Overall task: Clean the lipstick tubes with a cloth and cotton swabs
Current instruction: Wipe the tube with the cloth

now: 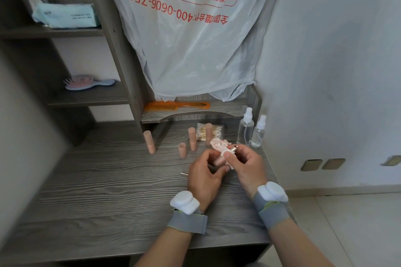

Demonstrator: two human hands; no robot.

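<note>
Forearms enter from the near edge, each wrist bound by a grey band (187, 221). The left hand (206, 176), fingers curled, grips the pink lower end of a lipstick tube (221, 160), held just above the desk (97, 180). The right hand (247, 167), thumb uppermost, pinches a stained white cloth (219, 145) round the tube's metal upper end. A loose cotton swab (184, 173) lies on the desk just left of the left hand. Farther back, pink standing tubes (192, 138) are upright in front of a swab packet (214, 131), with two spray bottles (245, 130) at far right.
</note>
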